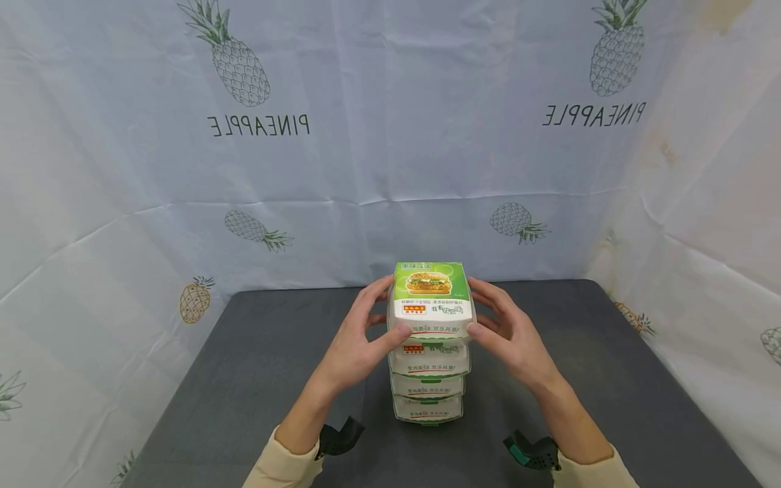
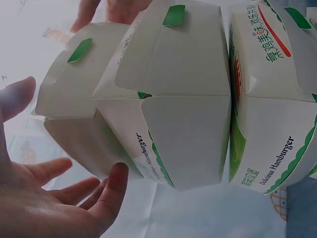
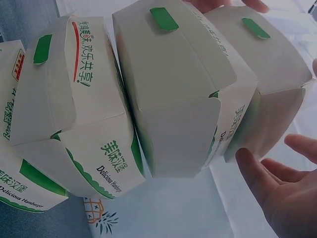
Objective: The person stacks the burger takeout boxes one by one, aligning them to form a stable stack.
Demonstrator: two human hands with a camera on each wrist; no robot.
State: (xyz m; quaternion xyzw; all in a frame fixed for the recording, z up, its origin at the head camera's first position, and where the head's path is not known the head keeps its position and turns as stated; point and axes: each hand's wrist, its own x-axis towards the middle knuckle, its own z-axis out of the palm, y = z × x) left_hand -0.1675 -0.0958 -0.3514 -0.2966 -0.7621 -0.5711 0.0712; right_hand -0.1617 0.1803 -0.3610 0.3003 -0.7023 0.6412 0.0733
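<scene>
Several white-and-green paper hamburger boxes stand in a stack on the dark table. The top box (image 1: 432, 308) shows a burger picture on its green lid; the second box (image 1: 430, 359) sits just beneath it. My left hand (image 1: 360, 342) is at the top box's left side, thumb tip by the front corner, fingers spread along the side. Mirroring it, my right hand (image 1: 509, 335) is at the right side. In the left wrist view, the left thumb stands off the top box (image 2: 69, 94) and one fingertip overlaps its edge. The right wrist view shows similarly spread, relaxed fingers (image 3: 267, 183).
The grey-black tabletop (image 1: 293, 400) extends to both sides of the stack. White cloth with pineapple prints (image 1: 390, 135) hangs behind and at the sides. A dark wrist mount (image 1: 342, 437) is strapped below each hand.
</scene>
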